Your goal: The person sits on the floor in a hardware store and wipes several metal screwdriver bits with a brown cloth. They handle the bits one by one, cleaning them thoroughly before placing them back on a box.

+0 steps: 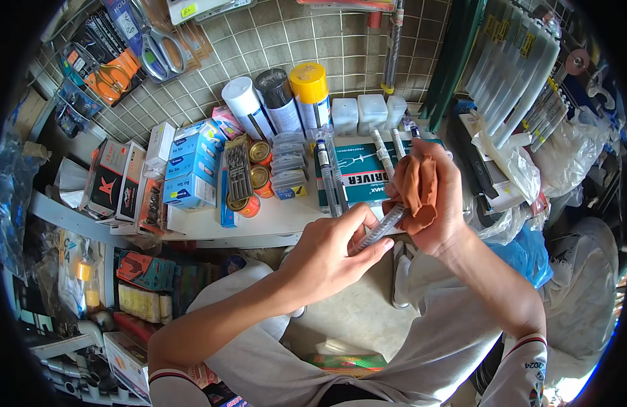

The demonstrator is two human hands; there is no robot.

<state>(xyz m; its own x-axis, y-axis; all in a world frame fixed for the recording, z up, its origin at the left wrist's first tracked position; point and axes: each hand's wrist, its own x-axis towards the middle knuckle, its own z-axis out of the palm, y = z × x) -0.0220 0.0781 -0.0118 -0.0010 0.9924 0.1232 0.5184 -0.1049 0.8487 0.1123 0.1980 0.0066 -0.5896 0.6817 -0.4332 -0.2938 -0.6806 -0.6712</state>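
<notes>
My left hand (pixel 339 249) grips the lower end of a clear plastic tube (pixel 378 231) between thumb and fingers; a spiral drill bit seems to be inside. Around the tube's upper part, my right hand (pixel 443 203) clasps a crumpled orange-brown cloth (pixel 418 193), which hides that stretch. A dark, blue-labelled tube end (pixel 414 131) sticks out above the right hand; whether it belongs to the same tube is hidden. Just beyond the left hand, similar tubes (pixel 326 173) lean on a green driver box (pixel 362 157). Two more tubes (pixel 383 150) lie across that box.
On the white shelf (pixel 273 221) stand spray cans (pixel 309 94), blue cartons (pixel 191 168), small orange tins (pixel 260 178) and a pack of drill bits (pixel 238 170). A wire grid (pixel 273 35) behind holds scissors (pixel 163 53). Plastic bags (pixel 522 254) lie at right.
</notes>
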